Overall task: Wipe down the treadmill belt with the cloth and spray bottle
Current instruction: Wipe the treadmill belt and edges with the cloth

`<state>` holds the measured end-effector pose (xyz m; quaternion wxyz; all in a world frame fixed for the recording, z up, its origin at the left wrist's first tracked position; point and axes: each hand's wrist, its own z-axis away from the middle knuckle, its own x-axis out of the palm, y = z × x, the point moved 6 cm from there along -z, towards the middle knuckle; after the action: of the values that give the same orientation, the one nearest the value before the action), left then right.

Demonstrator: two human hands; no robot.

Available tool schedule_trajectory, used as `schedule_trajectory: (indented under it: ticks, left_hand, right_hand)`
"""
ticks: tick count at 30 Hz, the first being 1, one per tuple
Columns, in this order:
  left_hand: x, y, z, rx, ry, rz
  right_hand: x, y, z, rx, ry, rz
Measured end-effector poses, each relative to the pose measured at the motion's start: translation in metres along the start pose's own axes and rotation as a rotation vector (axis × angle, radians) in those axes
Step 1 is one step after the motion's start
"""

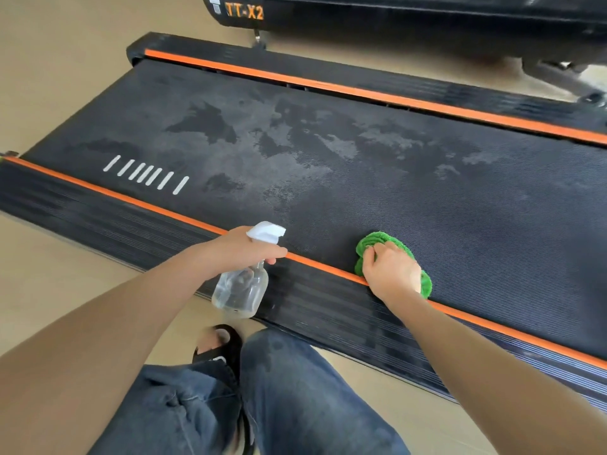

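The black treadmill belt [410, 198] stretches across the view, mottled with darker wet patches and pale dusty ones around its middle. My left hand [244, 247] grips a clear spray bottle [241, 289] with a white trigger head, held over the near side rail; the nozzle points toward the belt. My right hand [391, 270] presses a green cloth [381, 239] flat on the belt, right beside the near orange stripe. The hand hides most of the cloth.
Orange stripes [328, 84] border the belt on both sides, with ribbed black side rails [328, 310] outside them. Another treadmill marked TT-X2 [244, 11] stands beyond. My jeans-clad knees and a sandalled foot [218, 346] rest on the beige floor in front.
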<state>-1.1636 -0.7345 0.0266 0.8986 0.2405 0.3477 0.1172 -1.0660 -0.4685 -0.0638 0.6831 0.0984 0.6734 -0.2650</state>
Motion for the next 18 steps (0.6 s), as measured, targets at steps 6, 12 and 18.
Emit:
schedule_trajectory:
  ticks: [6, 12, 18]
  left_hand:
    - [-0.001, -0.014, -0.003, -0.013, -0.035, -0.001]
    - [-0.007, -0.021, 0.002, -0.046, 0.003, -0.072]
    - [-0.014, -0.014, 0.012, 0.0, 0.04, 0.074]
  right_hand:
    - [0.0, 0.001, 0.0, 0.002, 0.038, 0.004]
    - [-0.001, 0.001, 0.0, 0.001, 0.056, 0.004]
    - [-0.002, 0.001, 0.003, 0.0, 0.069, 0.023]
